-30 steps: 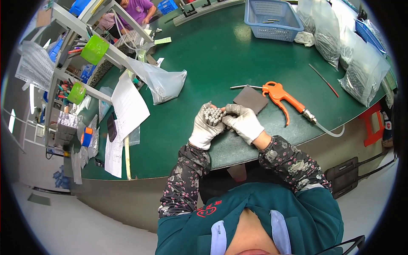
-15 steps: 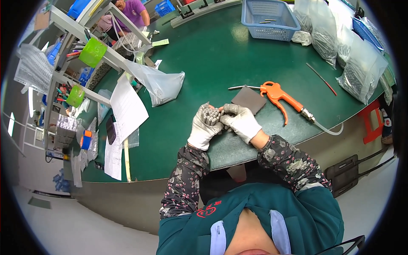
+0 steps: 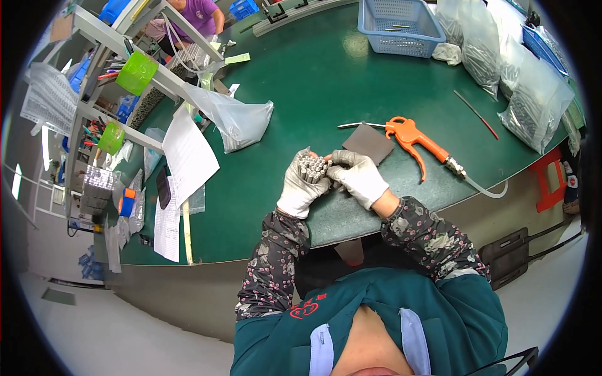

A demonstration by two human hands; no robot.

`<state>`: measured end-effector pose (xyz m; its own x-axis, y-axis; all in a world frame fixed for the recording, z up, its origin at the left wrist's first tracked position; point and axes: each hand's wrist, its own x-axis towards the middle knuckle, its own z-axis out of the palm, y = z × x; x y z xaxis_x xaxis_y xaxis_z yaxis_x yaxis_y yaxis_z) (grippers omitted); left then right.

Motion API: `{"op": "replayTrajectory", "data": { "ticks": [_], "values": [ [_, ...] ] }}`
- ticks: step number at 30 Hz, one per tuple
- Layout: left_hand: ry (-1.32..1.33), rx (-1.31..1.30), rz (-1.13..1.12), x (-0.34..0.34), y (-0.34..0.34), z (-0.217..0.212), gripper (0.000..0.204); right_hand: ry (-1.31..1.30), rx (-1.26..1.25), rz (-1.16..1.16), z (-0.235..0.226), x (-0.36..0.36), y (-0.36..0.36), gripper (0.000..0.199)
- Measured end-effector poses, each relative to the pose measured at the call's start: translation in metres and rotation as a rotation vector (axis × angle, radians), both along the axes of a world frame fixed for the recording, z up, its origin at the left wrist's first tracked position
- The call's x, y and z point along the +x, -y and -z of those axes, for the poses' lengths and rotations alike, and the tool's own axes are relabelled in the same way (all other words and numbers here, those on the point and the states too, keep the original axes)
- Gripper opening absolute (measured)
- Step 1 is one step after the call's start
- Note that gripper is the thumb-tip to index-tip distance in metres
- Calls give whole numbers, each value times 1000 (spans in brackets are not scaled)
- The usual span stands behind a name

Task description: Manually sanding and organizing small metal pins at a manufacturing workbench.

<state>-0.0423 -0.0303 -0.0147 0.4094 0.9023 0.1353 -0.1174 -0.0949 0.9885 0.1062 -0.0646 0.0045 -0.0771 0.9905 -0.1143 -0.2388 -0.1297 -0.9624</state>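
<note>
A bundle of short metal rods (image 3: 313, 169), ends facing up, is clasped in my gloved left hand (image 3: 296, 190). My gloved right hand (image 3: 359, 180) closes on the bundle's right side with bent fingers. Both gloves are white with grey fingertips. Just beyond my right hand lies a dark grey square pad (image 3: 369, 144). An orange air blow gun (image 3: 414, 139) rests right of the pad, its thin metal nozzle reaching over the pad's far side.
Farther off stand a blue plastic basket (image 3: 401, 31) and clear bags of metal rods (image 3: 533, 103). A thin rod with a red end (image 3: 476, 114) lies at right. Papers (image 3: 188, 156), a phone (image 3: 163, 190) and a plastic bag (image 3: 241, 125) sit at left below a shelf. Another person (image 3: 199, 19) works far left.
Both hands keep hold of the rod bundle with barely any shift. The view has moved slightly, and the person at far left has leaned a little.
</note>
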Motion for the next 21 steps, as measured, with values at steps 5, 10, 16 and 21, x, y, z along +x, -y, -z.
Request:
{"op": "replayTrajectory", "data": {
  "ticks": [5,10,16,21],
  "values": [
    [-46,65,-8,0,-2,2,45,13,14,7,4,0,1,22],
    [-191,245,-37,-3,-5,8,44,75,72,23,7,0,1,21],
    [-50,33,-11,0,2,1,46,491,529,304,7,4,2,13],
    [60,-50,31,0,2,2,51,696,745,260,-9,10,3,11]
  ]
}}
